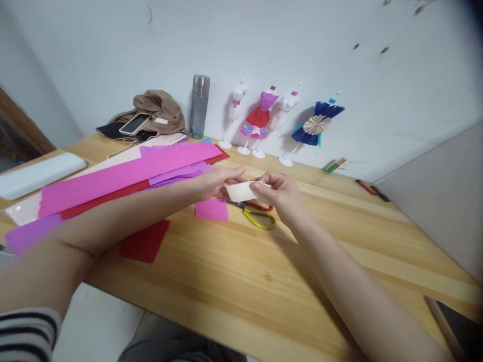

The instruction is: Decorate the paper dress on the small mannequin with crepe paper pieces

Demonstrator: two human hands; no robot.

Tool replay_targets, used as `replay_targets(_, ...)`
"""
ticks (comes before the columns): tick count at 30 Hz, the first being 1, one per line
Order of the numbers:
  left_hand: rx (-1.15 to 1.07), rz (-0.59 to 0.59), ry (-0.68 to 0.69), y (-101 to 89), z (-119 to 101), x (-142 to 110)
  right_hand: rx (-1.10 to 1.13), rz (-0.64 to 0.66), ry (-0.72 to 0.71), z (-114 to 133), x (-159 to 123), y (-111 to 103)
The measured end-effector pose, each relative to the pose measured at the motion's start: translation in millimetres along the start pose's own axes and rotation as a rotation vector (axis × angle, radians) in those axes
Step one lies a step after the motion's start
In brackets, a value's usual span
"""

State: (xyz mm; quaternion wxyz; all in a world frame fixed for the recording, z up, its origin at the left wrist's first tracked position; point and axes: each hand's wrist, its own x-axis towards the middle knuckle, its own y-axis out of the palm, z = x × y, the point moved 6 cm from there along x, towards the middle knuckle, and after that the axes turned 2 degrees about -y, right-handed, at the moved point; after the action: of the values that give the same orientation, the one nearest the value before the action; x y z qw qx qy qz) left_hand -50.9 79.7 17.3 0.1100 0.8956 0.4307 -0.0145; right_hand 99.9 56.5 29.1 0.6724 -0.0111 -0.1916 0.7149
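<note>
A small cream-coloured strip of paper (240,192) is pinched at its right end between the thumb and fingers of my right hand (281,193). My left hand (221,182) is at the strip's left end, thumb stretched out and apart from the curled fingers; the strip partly hides those fingertips. Just below lie scissors (260,217) with one yellow and one red handle, their blades partly covered. A pink paper piece (212,210) is beside the blades. Nearer me, a dark red paper piece (146,241) lies partly under my left forearm.
Pink (128,173), red and purple paper sheets are piled left, near a white case (41,173). Behind are a brown cloth bag (160,110), a phone (135,123) and a grey bottle (199,108). Several small dress forms (260,118) stand along the wall. A dark tablet-like object (456,327) lies front right.
</note>
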Motion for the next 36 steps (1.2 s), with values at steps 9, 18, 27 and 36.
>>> replay_targets(9,0.267,-0.137,0.122,-6.1,-17,-5,0.111,-0.081,0.027,-7,3,-10)
replay_targets(18,0.240,-0.094,0.023,-11.5,-10,-1,0.161,-0.042,0.045,-8,6,-12)
replay_targets(27,0.239,-0.071,0.010,-18.1,-9,2,0.242,-0.072,0.095,-8,6,-11)
replay_targets(36,0.228,-0.131,0.050,-25.6,-10,5,0.215,-0.122,0.122,-3,5,-11)
